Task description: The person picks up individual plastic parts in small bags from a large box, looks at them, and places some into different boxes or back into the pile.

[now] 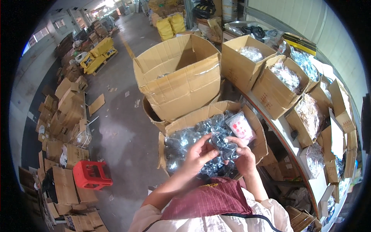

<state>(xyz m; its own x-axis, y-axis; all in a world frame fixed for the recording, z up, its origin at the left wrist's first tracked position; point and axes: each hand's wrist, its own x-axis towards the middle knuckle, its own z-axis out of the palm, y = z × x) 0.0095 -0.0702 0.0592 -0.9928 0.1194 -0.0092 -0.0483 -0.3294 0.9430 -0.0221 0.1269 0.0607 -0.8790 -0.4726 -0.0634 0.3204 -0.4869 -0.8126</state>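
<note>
Between my two hands is a clear plastic bag of dark parts (223, 144), held over an open cardboard box (185, 123). My left hand (200, 154) pinches the bag's left side with thumb and fingers. On the opposite side, my right hand (244, 156) is closed round its edge. Many similar shiny bags of dark pieces (179, 142) fill the box below. A white packet with red print (241, 127) lies on them at the right. What exactly the parts in the held bag are, I cannot make out.
A tall open carton (185, 89) stands just beyond the box. Along the right, a bench (288, 133) carries cartons of bagged goods (286, 75). On the floor at left are a red plastic stool (92, 174) and piled cardboard (63, 174). Yellow sacks (99, 54) sit farther back.
</note>
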